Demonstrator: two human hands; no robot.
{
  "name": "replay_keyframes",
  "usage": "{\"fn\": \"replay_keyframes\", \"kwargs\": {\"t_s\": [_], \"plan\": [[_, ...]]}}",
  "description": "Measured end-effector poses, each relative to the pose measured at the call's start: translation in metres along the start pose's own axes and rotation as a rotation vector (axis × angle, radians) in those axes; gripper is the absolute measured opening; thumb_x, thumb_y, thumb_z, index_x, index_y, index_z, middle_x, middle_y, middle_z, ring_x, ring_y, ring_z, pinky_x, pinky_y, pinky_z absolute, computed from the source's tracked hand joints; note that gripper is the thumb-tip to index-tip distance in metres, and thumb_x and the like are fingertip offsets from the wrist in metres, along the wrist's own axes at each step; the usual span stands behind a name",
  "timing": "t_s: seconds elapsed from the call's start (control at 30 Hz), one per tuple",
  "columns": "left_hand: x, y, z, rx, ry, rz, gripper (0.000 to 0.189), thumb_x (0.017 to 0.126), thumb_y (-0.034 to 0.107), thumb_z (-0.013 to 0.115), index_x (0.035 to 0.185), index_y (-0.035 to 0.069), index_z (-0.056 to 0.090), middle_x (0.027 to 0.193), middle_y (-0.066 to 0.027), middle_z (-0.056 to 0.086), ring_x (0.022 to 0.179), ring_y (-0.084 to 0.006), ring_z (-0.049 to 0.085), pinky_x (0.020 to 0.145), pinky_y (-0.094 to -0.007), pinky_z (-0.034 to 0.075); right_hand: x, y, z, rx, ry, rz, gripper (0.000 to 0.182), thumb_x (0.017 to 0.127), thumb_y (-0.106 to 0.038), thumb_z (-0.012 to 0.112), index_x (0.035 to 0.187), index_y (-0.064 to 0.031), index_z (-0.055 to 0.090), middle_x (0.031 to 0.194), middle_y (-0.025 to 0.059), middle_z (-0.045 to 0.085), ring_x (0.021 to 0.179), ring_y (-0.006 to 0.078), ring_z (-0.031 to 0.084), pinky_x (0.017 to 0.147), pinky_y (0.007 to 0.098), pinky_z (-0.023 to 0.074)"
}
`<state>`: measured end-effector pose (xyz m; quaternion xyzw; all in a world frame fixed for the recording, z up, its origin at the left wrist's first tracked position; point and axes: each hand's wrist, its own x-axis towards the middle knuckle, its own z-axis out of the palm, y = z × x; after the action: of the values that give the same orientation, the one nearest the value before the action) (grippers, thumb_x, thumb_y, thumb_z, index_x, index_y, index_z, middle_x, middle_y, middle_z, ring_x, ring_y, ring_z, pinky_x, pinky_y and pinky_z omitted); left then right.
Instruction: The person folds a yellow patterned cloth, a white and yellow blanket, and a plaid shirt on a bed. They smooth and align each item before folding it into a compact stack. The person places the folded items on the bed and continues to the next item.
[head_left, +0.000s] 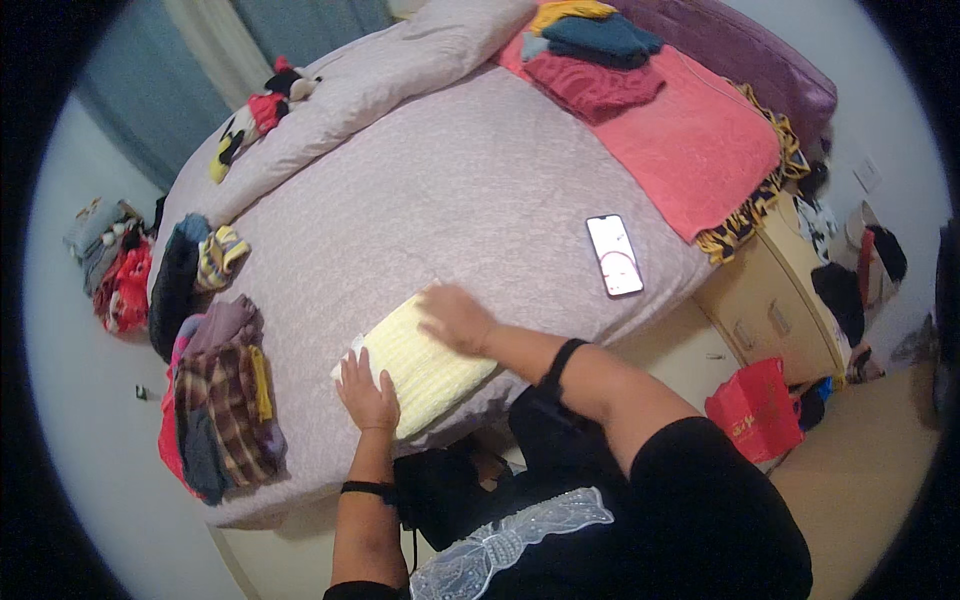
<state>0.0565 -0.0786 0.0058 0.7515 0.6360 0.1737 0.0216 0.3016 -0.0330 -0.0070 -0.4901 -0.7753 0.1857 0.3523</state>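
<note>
A folded pale yellow knitted cloth (427, 367) lies at the near edge of a bed (450, 187) with a pinkish-grey cover. On the cloth's left end rests my left hand (367, 397), palm down with fingers spread. My right hand (456, 319), somewhat blurred, lies flat over the cloth's far right part. Neither hand grips anything that can be seen. A smartphone (615, 256) with a lit screen lies on the bed to the right of the cloth.
Clothes (225, 397) are piled at the bed's left edge, beside a striped cloth (222, 257). Folded garments (596, 67) rest on a coral blanket (697, 135). A plush toy (262, 116) lies at the far left. Right of the bed stand a drawer cabinet (772, 300) and a red bag (756, 412).
</note>
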Motion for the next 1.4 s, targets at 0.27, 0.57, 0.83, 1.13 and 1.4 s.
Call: {"fn": "replay_keyframes", "kwargs": {"t_s": [0.27, 0.57, 0.83, 1.13, 1.4], "plan": [[-0.006, -0.001, -0.002, -0.048, 0.026, -0.005, 0.058, 0.085, 0.030, 0.056, 0.138, 0.011, 0.043, 0.145, -0.0173, 0.037, 0.138, -0.0352, 0.027, 0.112, -0.0537, 0.016, -0.053, 0.065, -0.107, -0.705, -0.093, 0.369, 0.061, 0.095, -0.041, 0.043, 0.145, -0.0075, 0.032, 0.153, 0.0141, 0.024, 0.143, 0.0320, 0.017, 0.115, 0.0529, 0.0113], [-0.009, -0.012, -0.003, -0.197, 0.072, -0.052, 0.060, 0.089, 0.025, 0.055, 0.141, 0.002, 0.036, 0.147, -0.0212, 0.032, 0.139, -0.0370, 0.023, 0.114, -0.0478, 0.013, -0.088, 0.038, -0.109, -0.736, -0.222, 0.371, 0.061, 0.096, -0.041, 0.039, 0.146, -0.0071, 0.028, 0.154, 0.0165, 0.020, 0.143, 0.0350, 0.015, 0.115, 0.0511, 0.0094], [-0.006, -0.044, -0.028, -0.916, -0.047, -0.819, 0.076, 0.078, 0.036, 0.075, 0.127, -0.014, 0.045, 0.122, -0.0268, 0.055, 0.111, -0.0350, 0.055, 0.092, -0.0426, 0.044, -0.059, 0.044, -0.120, -0.276, -0.173, 0.515, 0.062, 0.087, -0.047, 0.059, 0.125, 0.0010, 0.051, 0.123, 0.0208, 0.055, 0.110, 0.0365, 0.055, 0.093, 0.0484, 0.0430], [0.008, -0.068, -0.029, -1.421, -0.485, -0.923, 0.055, 0.083, 0.034, 0.070, 0.121, -0.002, 0.055, 0.113, -0.0159, 0.064, 0.098, -0.0281, 0.063, 0.079, -0.0411, 0.052, -0.005, 0.031, -0.042, 0.888, -0.292, 0.990, 0.050, 0.083, -0.039, 0.071, 0.099, 0.0082, 0.065, 0.088, 0.0171, 0.067, 0.078, 0.0282, 0.066, 0.065, 0.0415, 0.0512], [0.020, -0.090, -0.024, -1.509, -0.378, -0.850, 0.045, 0.083, 0.020, 0.066, 0.123, 0.002, 0.055, 0.116, -0.0161, 0.062, 0.103, -0.0295, 0.062, 0.087, -0.0433, 0.049, 0.033, -0.020, -0.050, 0.837, -0.330, 0.984, 0.037, 0.077, -0.014, 0.077, 0.101, 0.0109, 0.065, 0.098, 0.0188, 0.067, 0.084, 0.0292, 0.066, 0.072, 0.0443, 0.0527]]}}
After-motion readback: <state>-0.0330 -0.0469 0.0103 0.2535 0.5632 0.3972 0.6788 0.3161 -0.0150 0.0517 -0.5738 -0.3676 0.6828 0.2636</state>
